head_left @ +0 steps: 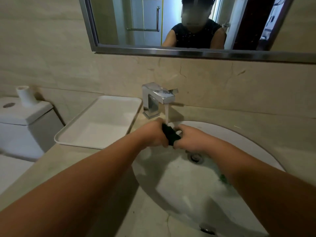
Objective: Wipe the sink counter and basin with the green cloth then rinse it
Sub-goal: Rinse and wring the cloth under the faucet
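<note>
The green cloth (171, 135), dark and bunched, is held between my left hand (154, 134) and my right hand (189, 140) over the white basin (184, 189). Both hands grip it, one on each side. A stream of water (166, 113) runs from the chrome tap (156, 98) onto the cloth's top end. The drain (195, 158) lies just below my right hand. A small green patch (223, 178) shows at my right forearm's edge, inside the basin.
A white tray (102, 122) rests on the beige counter (51, 170) left of the tap. A toilet cistern (22, 120) with a white roll stands at far left. A mirror (171, 24) hangs on the wall above, showing a person.
</note>
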`<state>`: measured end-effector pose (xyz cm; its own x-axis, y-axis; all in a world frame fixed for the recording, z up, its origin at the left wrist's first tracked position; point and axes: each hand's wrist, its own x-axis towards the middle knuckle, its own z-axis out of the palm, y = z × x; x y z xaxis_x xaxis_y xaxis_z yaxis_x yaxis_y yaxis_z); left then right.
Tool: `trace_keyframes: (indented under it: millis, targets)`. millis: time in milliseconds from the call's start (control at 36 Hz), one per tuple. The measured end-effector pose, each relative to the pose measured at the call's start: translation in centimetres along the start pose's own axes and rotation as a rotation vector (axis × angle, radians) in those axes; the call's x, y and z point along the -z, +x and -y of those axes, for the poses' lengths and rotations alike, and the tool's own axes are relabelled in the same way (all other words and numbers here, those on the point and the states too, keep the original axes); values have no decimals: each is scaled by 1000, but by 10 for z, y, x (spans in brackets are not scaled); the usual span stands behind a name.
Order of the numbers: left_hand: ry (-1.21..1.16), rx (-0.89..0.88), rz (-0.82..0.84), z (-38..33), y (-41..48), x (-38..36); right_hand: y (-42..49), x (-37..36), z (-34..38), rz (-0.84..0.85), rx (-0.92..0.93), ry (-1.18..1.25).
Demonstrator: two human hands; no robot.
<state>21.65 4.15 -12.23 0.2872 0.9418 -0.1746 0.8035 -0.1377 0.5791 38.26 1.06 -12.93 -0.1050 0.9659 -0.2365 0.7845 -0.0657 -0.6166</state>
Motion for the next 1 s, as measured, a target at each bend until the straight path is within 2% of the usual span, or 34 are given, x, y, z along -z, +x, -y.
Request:
trace_keyframes:
  millis: [56,111,278,389,611,861,1000]
  targets:
    - [-186,31,32,4,1,3,3,1,-1,10,-45,211]
    - [-341,27,70,5,2,4,6,1,-2,4,-52,321]
    - [-642,27,141,9,4,10,11,4,-5,-103,13,422]
    - [-616,9,84,11,5,9,17,5,-2,-216,42,349]
    - [-524,-43,-49,12,3,7,34,5,-4,-337,121,413]
    - [-462,-132,-144,2,0,16,33,14,-1,-372,169,421]
    - [-459,-179,-186,0,0,17,31,15,-1,-328,181,410]
